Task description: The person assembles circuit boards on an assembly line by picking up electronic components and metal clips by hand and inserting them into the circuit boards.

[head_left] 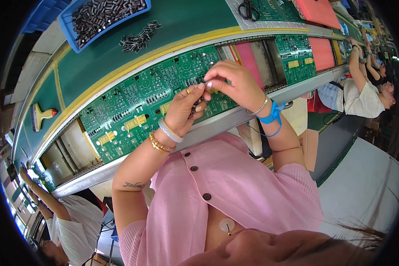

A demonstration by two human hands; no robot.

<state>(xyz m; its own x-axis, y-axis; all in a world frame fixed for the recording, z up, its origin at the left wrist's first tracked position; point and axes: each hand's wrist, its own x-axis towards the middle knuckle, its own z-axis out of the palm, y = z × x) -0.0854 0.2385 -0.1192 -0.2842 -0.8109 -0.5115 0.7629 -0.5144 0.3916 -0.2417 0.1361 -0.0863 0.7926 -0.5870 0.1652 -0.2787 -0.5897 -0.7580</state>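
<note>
Green circuit boards run along a conveyor line, and left to right the scene reads like this. On the desk's far left lies a wooden-handled brush [41,116], then a blue tray [69,20] heaped with dark cylindrical components, with a loose cluster of the same parts [139,40] just beside it — kept near the line, seemingly for easy picking. The large green circuit board [133,111] sits in the conveyor's metal rails [235,116], which hold it flat and level. Above its right end the left hand [185,108] is curled, fingers pinched on a few small dark components [198,104]; the right hand [235,82] meets it, fingertips closed on one piece at the left hand's thumb, as if drawing it from the bunch. A blue wrist strap [272,115] circles the right wrist — likely for static grounding.
</note>
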